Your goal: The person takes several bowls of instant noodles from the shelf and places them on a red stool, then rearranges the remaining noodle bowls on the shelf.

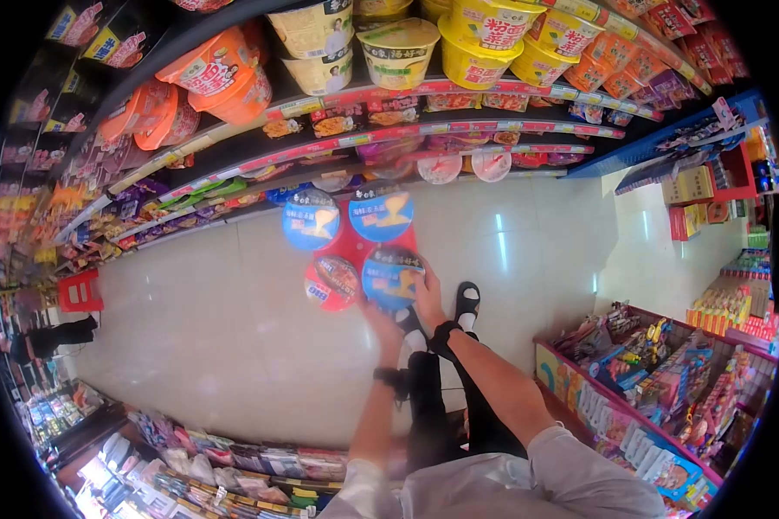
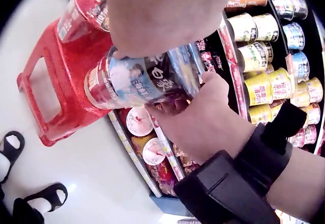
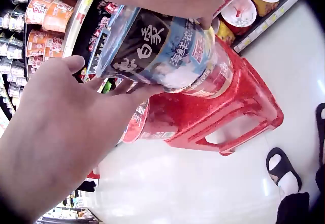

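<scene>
Both hands hold a blue-lidded instant noodle cup from opposite sides, its dark band with white lettering showing. My left hand is at its near left side, and my right hand grips its right side. In the left wrist view the right hand has its thumb and fingers around the lid end. The left hand supports the same cup in the right wrist view. Below is a red plastic stool. Two more blue noodle cups and a red "BIG" noodle cup stand on it.
Shelves of yellow noodle tubs and orange tubs run along the front. A low bin of packaged snacks stands at right. The person's sandalled feet are close to the stool. A red crate-like object lies far left.
</scene>
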A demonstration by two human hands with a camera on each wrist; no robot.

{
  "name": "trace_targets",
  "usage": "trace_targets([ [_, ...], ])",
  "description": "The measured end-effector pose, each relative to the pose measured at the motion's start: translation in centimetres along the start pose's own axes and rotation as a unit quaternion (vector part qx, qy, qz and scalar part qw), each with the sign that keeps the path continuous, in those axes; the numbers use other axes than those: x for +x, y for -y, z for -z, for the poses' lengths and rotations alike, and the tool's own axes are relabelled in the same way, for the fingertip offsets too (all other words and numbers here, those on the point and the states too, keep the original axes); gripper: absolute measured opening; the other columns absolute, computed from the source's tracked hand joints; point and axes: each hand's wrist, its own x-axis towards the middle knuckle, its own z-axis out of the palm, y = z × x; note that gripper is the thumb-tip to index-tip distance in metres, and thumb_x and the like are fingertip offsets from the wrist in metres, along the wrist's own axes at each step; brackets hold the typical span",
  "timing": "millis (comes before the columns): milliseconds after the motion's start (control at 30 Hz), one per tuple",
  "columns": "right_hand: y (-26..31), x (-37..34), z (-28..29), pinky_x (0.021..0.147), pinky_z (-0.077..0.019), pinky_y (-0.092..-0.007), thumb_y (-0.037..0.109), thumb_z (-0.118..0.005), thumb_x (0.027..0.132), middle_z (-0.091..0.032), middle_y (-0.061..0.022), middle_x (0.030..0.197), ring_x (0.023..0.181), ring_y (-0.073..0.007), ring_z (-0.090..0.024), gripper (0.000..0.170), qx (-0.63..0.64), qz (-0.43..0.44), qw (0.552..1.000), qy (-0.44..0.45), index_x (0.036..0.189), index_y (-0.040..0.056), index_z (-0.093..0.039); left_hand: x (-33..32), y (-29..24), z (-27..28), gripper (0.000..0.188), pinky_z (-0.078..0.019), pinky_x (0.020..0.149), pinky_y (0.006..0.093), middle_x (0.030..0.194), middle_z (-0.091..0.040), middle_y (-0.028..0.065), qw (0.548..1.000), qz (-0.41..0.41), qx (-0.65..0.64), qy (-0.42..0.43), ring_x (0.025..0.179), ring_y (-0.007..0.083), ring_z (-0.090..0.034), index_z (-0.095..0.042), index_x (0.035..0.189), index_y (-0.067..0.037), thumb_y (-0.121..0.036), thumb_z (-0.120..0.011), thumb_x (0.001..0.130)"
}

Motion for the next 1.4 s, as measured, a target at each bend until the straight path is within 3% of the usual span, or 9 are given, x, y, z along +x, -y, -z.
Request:
trace_targets([
  [267, 2.4, 0.6, -1.2, 0.063, -0.0492, -0.0265, 0.020, -0.055, 0.088, -0.060, -0.0100, 0.096, 0.080, -0.0142, -0.058, 0.047, -0.010, -0.003, 1.000, 0.020, 0.131, 0.0030, -0.046, 1.1, 1.1, 0.7, 0.048, -0.0325, 0.105, 0.0398, 0.141, -0.034, 0.0089, 0.999, 0.010, 0.031, -0.018, 0.128, 0.0237, -0.037, -0.030, 0.141, -0.009, -0.014, -0.035, 0.093],
  [367, 3.2, 0.7, -1.0, 0.088, -0.0465, -0.0293, 0.016, -0.048, 0.092, -0.055, -0.0133, 0.117, 0.101, -0.0180, -0.055, 0.047, 0.013, -0.081, 0.995, 0.049, 0.136, 0.0009, -0.039, 1.6, 1.8, 1.3, 0.048, -0.0307, 0.106, 0.0409, 0.141, -0.034, 0.0085, 0.999, 0.003, 0.051, -0.010, 0.129, 0.0235, -0.035, -0.029, 0.141, -0.009, -0.016, -0.035, 0.095],
  [467, 3.6, 0.8, -0.2, 0.098, -0.0388, -0.0299, 0.015, -0.047, 0.093, -0.050, -0.0128, 0.128, 0.113, -0.0195, -0.051, 0.047, -0.045, -0.007, 0.998, 0.041, 0.137, 0.0013, -0.039, 1.4, 0.9, 1.1, 0.047, -0.0287, 0.107, 0.0403, 0.142, -0.032, 0.0085, 0.997, 0.006, 0.074, 0.002, 0.131, 0.0227, -0.033, -0.028, 0.142, -0.009, -0.018, -0.034, 0.096],
  [667, 5.2, -1.9, 6.0, 0.102, -0.0335, -0.0298, 0.019, -0.046, 0.096, -0.050, -0.0104, 0.131, 0.118, -0.0181, -0.047, 0.042, -0.123, 0.053, 0.991, -0.011, 0.134, 0.0003, -0.043, -0.2, -0.7, 3.2, 0.046, -0.0254, 0.110, 0.0363, 0.146, -0.029, 0.0119, 0.980, -0.132, 0.139, 0.055, 0.135, 0.0220, -0.029, -0.026, 0.142, -0.003, -0.019, -0.034, 0.099],
  [933, 13.6, -5.2, 11.9, 0.092, -0.0427, -0.0296, 0.018, -0.050, 0.094, -0.064, -0.0095, 0.107, 0.101, -0.0172, -0.057, 0.028, -0.167, 0.057, 0.983, -0.049, 0.113, -0.0011, -0.059, -8.2, -12.1, -6.3, 0.041, -0.0283, 0.108, 0.0366, 0.136, -0.042, 0.0152, 0.943, -0.113, 0.288, 0.122, 0.128, 0.0259, -0.038, -0.037, 0.134, 0.002, -0.020, -0.034, 0.100],
  [1000, 17.0, -5.4, 13.2, 0.090, -0.0437, -0.0287, 0.016, -0.051, 0.093, -0.065, -0.0089, 0.104, 0.099, -0.0165, -0.058, 0.026, -0.179, 0.048, 0.983, -0.013, 0.111, -0.0008, -0.060, -9.8, -13.8, -10.2, 0.039, -0.0303, 0.107, 0.0386, 0.134, -0.045, 0.0173, 0.945, -0.107, 0.268, 0.155, 0.126, 0.0268, -0.041, -0.039, 0.133, 0.000, -0.018, -0.035, 0.098],
  [1100, 22.3, -4.0, 13.5, 0.082, -0.0458, -0.0293, 0.014, -0.047, 0.090, -0.065, -0.0055, 0.103, 0.093, -0.0136, -0.059, 0.028, -0.161, 0.042, 0.986, 0.027, 0.112, 0.0014, -0.059, -7.8, -8.9, -12.9, 0.038, -0.0318, 0.106, 0.0381, 0.134, -0.045, 0.0180, 0.947, -0.152, 0.208, 0.192, 0.126, 0.0263, -0.042, -0.041, 0.132, 0.001, -0.015, -0.037, 0.098],
  [1300, 36.4, 1.3, 11.4, 0.086, -0.0454, -0.0269, 0.014, -0.051, 0.093, -0.064, -0.0070, 0.108, 0.100, -0.0142, -0.059, 0.029, -0.185, 0.157, 0.959, 0.147, 0.118, 0.0005, -0.056, -6.2, -15.2, -24.9, 0.038, -0.0386, 0.099, 0.0278, 0.127, -0.049, 0.0110, 0.963, -0.062, 0.057, 0.254, 0.120, 0.0172, -0.047, -0.043, 0.129, -0.003, -0.024, -0.042, 0.098],
  [1400, 42.9, 5.8, 8.3, 0.091, -0.0442, -0.0276, 0.013, -0.049, 0.095, -0.063, -0.0081, 0.111, 0.106, -0.0152, -0.057, 0.030, -0.165, 0.226, 0.935, 0.219, 0.123, 0.0000, -0.052, -9.0, -25.4, -34.8, 0.043, -0.0384, 0.100, 0.0308, 0.128, -0.048, 0.0117, 0.973, -0.108, 0.029, 0.204, 0.122, 0.0192, -0.045, -0.036, 0.134, -0.003, -0.024, -0.043, 0.098],
])
